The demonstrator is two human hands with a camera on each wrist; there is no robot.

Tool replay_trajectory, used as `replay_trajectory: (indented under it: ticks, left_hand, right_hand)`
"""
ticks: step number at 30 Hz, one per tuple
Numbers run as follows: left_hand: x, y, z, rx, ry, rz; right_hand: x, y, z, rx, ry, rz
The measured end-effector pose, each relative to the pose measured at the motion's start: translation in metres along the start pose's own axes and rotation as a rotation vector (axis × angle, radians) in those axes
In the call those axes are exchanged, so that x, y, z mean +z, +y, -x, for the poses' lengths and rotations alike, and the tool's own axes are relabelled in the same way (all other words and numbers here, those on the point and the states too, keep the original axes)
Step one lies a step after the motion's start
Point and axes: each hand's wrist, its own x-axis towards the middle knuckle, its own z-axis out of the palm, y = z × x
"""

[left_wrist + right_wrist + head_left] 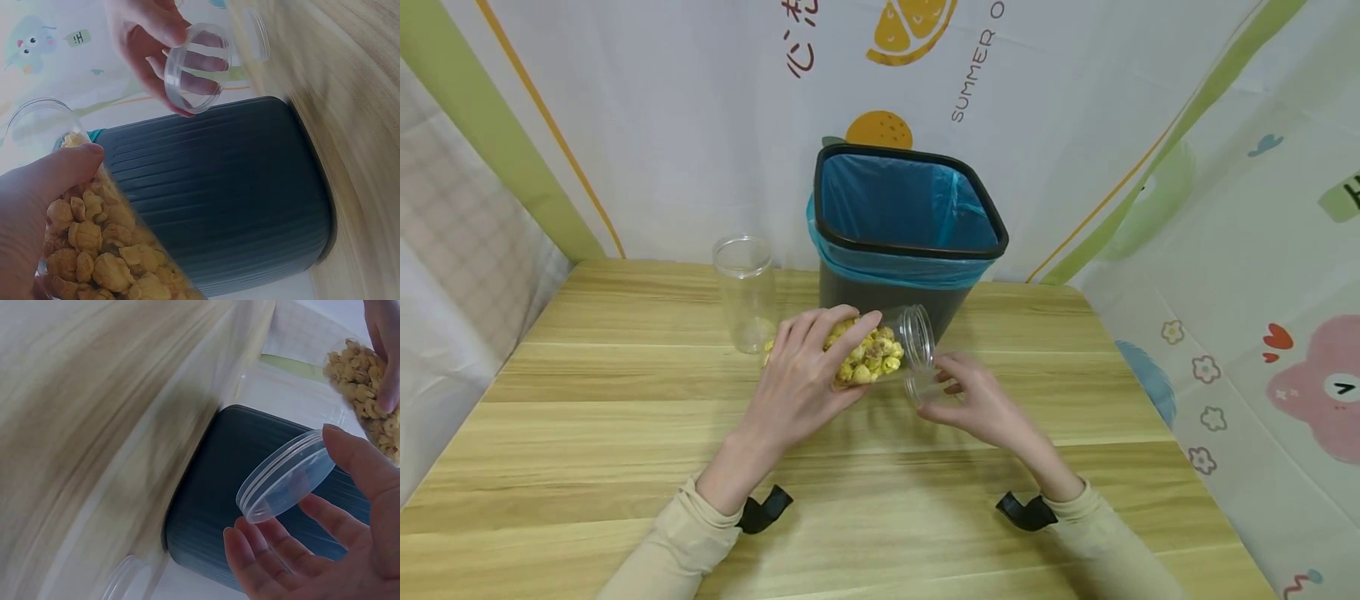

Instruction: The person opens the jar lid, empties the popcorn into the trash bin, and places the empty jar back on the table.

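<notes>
My left hand (801,371) grips a clear plastic jar (917,329) of yellow popcorn (880,357), tipped on its side with the uncovered mouth toward the right. The popcorn stops short of the mouth. Just below and right of that mouth, my right hand (981,400) holds a clear round lid (284,478) by its edge, thumb on one side and fingers on the other. In the left wrist view the lid (200,69) is apart from the jar. A second clear jar (745,296), without a lid, stands upright at the back left.
A dark bin (895,287) with a blue liner (891,196) and black rim stands at the back middle, just behind the held jar. Another clear round rim (257,34) shows on the wooden table (587,450) beyond the right hand. Printed curtains (700,125) enclose the table.
</notes>
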Motion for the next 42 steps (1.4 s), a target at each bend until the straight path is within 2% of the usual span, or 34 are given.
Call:
replay_trajectory:
  ticks: [7, 12, 25, 35, 42]
  left_hand:
    - [-0.001, -0.001, 0.001, -0.008, 0.003, 0.003]
    - [-0.002, -0.001, 0.001, -0.004, 0.006, 0.005]
    - [-0.004, -0.001, 0.0, 0.003, 0.026, 0.014]
    - [-0.005, 0.0, -0.001, 0.007, 0.03, 0.018]
    - [-0.006, 0.001, -0.001, 0.006, 0.036, 0.018]
  right_hand:
    - [0.006, 0.001, -0.001, -0.067, 0.021, 0.18]
    - [0.009, 0.002, -0.001, -0.073, 0.023, 0.256]
    - [0.016, 0.0, -0.003, -0.033, -0.071, 0.375]
    - [0.02, 0.002, -0.003, -0.037, -0.102, 0.381]
    - [0.021, 0.004, -0.003, -0.084, -0.121, 0.412]
